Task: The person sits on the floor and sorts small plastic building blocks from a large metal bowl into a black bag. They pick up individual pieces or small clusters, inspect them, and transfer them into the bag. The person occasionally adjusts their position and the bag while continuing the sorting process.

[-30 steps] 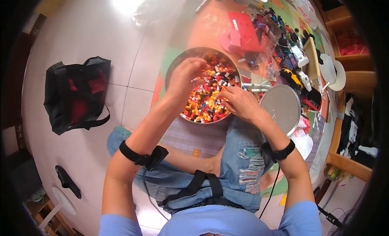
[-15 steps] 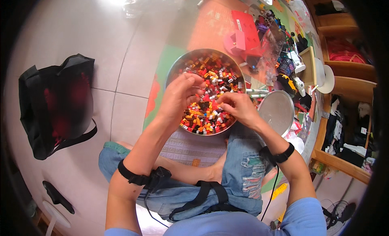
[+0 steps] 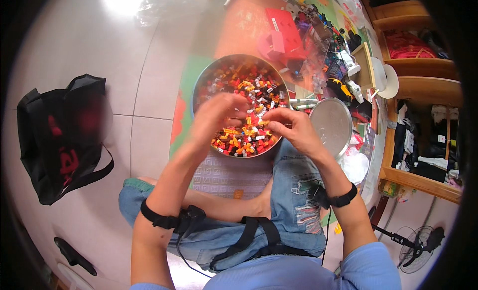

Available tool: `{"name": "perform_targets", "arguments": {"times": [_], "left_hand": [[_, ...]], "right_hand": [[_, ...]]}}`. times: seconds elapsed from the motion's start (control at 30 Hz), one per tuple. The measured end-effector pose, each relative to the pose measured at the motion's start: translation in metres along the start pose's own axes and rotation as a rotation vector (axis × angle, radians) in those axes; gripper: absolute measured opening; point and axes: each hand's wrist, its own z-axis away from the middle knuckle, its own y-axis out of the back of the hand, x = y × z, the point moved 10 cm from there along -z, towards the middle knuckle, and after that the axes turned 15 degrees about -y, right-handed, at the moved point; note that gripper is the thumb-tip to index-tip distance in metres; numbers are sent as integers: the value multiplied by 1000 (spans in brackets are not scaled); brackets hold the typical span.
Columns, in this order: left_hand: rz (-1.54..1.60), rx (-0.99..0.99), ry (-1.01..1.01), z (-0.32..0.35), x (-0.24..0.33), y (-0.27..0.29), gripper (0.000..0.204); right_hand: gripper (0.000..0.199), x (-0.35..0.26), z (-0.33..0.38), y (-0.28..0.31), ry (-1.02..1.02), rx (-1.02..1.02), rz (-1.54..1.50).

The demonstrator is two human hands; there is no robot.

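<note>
Both hands are seen over the round metal bowl point(image 3: 199, 90) of small coloured bricks point(image 3: 249, 90), at the centre of the frame, on the floor just in front of the seated person's knees. The left hand point(image 3: 216, 115) is blurred; its fingers point(image 3: 239, 106) are curled downward and drawn together over the bricks, but whether a brick is pinched there cannot be told. The right hand point(image 3: 294, 130) is held at the bowl's lower right rim, its fingers point(image 3: 271, 118) bent and pressed close, the tips drawn toward the left hand; something small seems to be nipped between them, though it is too tiny to be made out. The two sets of fingertips are brought near each other above the pile.

The bowl is set open side up; being round, no long axis is shown. The bricks are heaped in no common direction, mostly red, orange, yellow, white and black.

Just right of the bowl a round metal lid point(image 3: 331, 125) is laid flat. A red box point(image 3: 284, 31) is seen above it, toward the upper middle. A black bag point(image 3: 59, 135) is slumped on the tiled floor point(image 3: 89, 51) at the left.
</note>
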Motion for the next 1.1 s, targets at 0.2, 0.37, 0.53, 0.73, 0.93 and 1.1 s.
{"name": "perform_targets", "arguments": {"times": [0.2,0.37,0.53,0.73,0.93,1.1], "left_hand": [[61,225,-88,-10,24,42,30],[145,136,24,-4,5,17,28],[150,88,64,-2,-11,12,30],[93,37,113,-1,-19,7,30],[79,-49,173,0,-28,-8,37],[149,-62,300,8,-28,-19,42]], "right_hand": [[13,2,-46,25,220,224,592],[21,2,-69,-13,441,201,859],[24,12,-66,-1,214,101,600],[23,15,-28,-4,-160,-211,-245],[26,-8,-11,-11,-106,-229,-362],[20,-39,-4,-18,100,-127,-123]]}}
